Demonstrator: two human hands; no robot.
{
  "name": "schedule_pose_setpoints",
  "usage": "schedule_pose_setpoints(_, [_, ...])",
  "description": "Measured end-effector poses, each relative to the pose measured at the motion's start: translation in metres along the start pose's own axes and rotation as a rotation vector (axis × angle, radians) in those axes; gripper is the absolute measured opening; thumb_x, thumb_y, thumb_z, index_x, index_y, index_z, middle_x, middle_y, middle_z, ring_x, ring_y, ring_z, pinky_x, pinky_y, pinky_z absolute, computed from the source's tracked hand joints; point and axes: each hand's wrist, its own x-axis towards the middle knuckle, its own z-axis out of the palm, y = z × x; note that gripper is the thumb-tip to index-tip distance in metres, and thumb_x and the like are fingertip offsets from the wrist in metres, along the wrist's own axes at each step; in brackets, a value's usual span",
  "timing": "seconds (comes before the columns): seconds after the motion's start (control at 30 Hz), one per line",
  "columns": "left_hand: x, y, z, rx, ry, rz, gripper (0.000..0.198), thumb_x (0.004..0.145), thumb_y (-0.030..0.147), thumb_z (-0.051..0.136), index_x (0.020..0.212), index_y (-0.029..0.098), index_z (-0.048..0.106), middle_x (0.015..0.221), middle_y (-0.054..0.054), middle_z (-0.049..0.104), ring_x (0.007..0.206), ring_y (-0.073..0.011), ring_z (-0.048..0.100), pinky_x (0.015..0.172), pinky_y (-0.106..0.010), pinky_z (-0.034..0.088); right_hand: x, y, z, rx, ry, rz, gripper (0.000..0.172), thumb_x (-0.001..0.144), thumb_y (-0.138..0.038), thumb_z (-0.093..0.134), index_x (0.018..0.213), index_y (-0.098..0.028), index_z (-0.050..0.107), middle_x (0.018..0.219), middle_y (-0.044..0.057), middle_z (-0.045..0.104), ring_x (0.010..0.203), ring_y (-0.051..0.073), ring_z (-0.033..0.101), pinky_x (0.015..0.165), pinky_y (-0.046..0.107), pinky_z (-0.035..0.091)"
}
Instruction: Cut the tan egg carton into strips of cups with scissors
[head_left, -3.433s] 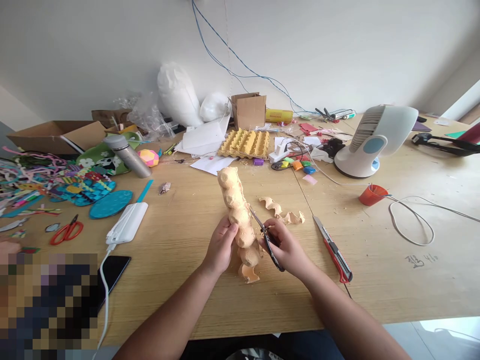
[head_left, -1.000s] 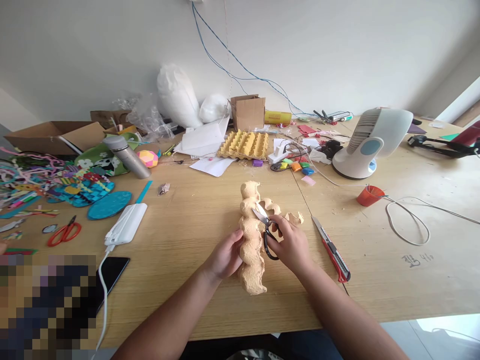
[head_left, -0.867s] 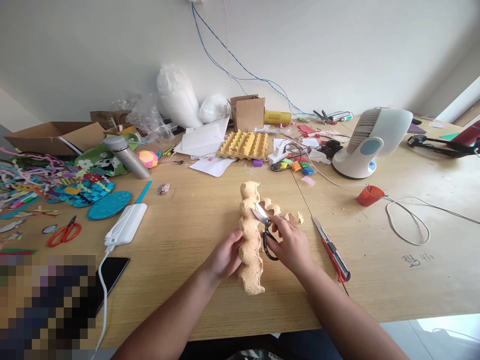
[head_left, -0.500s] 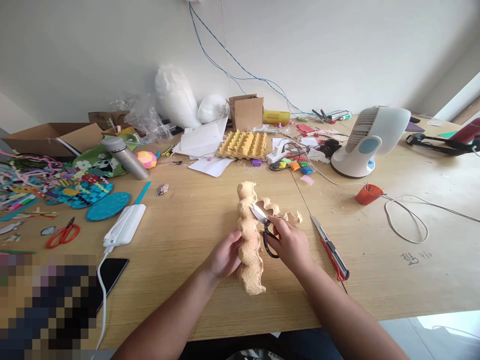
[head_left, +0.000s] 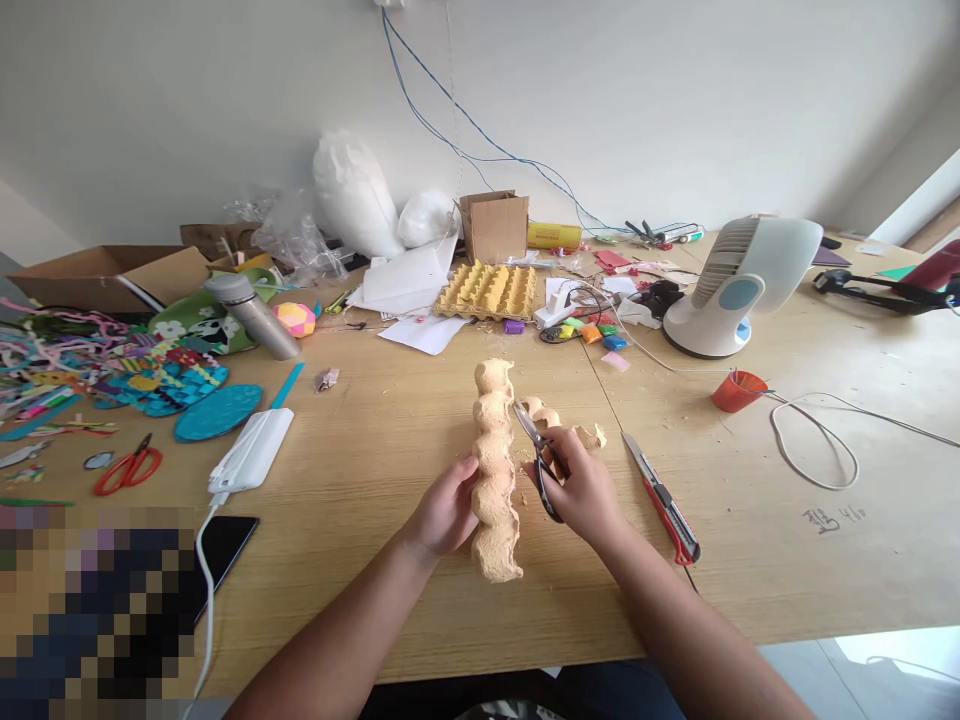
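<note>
My left hand [head_left: 444,512] grips a long bumpy strip of tan egg carton [head_left: 493,470] by its left side, holding it lengthwise on the wooden table [head_left: 375,560]. My right hand [head_left: 581,492] is closed round the black handles of small scissors [head_left: 538,455]. Their blades point up and left, closed or nearly so, just right of the strip's edge. A cut-off wavy carton scrap [head_left: 570,428] lies just behind my right hand.
A red utility knife [head_left: 664,498] lies right of my hand, with an orange cup [head_left: 739,390], white cable [head_left: 817,440] and desk fan [head_left: 739,285] beyond. A full egg tray [head_left: 491,290], cardboard box [head_left: 499,225], power bank [head_left: 251,450], red scissors [head_left: 127,465] and colourful craft scraps [head_left: 112,370] lie behind and left.
The carton strip was turned from leaning upright to lying lengthwise on the table. The scissors went from cutting at its right edge to drawn slightly away, blades closing.
</note>
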Motion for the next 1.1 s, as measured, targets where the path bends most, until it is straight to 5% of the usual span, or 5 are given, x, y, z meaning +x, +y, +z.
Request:
schedule_pose_setpoints(0.23, [0.001,-0.001,-0.004,-0.023,-0.005,-0.034,0.044,0.089,0.053,0.073,0.116,0.019,0.074,0.103,-0.009,0.078,0.106,-0.0314,0.074,0.093,-0.043,0.059,0.000,0.000,0.001,-0.083,0.028,-0.148,0.025,0.096,-0.035,0.067,0.118,-0.024,0.061,0.092,0.003,0.074,0.079,0.021,0.069,0.068,0.029,0.047])
schedule_pose_setpoints(0.7, [-0.001,-0.001,-0.004,-0.047,-0.009,-0.075,0.045,0.090,0.053,0.072,0.121,0.020,0.073,0.097,-0.006,0.075,0.089,-0.0255,0.072,0.088,-0.043,0.060,-0.003,0.008,0.003,-0.307,0.073,-0.212,0.029,0.096,-0.030,0.074,0.124,-0.024,0.069,0.096,0.007,0.078,0.088,0.024,0.073,0.072,0.030,0.052])
schedule_pose_setpoints(1.1, [-0.003,-0.002,-0.003,-0.051,-0.041,-0.054,0.039,0.089,0.052,0.075,0.110,0.018,0.075,0.105,-0.010,0.077,0.107,-0.0307,0.072,0.096,-0.042,0.057,-0.006,0.005,0.001,-0.423,0.089,-0.261,0.028,0.102,-0.033,0.069,0.127,-0.020,0.072,0.087,0.008,0.078,0.081,0.024,0.072,0.068,0.030,0.048])
